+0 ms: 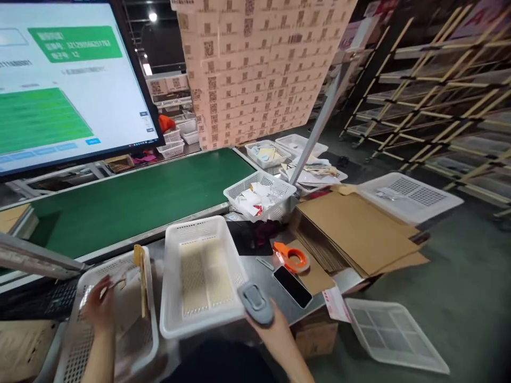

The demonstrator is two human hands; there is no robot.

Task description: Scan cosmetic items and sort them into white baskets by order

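Observation:
My left hand (pixel 99 304) is over the left white basket (pixel 152 335), its fingers pinched on a small item that is blurred. A tan strip of card (pixel 142 282) stands inside that basket. My right hand (pixel 274 329) grips a grey handheld scanner (pixel 256 304) beside the right edge of the middle white basket (pixel 170 287). The bottom of the middle basket shows through, with nothing lying on it. Right of the scanner, a black-screened phone (pixel 293 287) lies on the metal table, below an orange tape dispenser (pixel 297 260).
A monitor (pixel 75 80) stands at upper left, behind it a green conveyor belt (pixel 159 197). A basket of small packets (pixel 259 199) sits beyond the middle basket. Flat cardboard (pixel 359 229) is stacked at right, near a metal post (pixel 323 117). Racks (pixel 435 96) stand behind.

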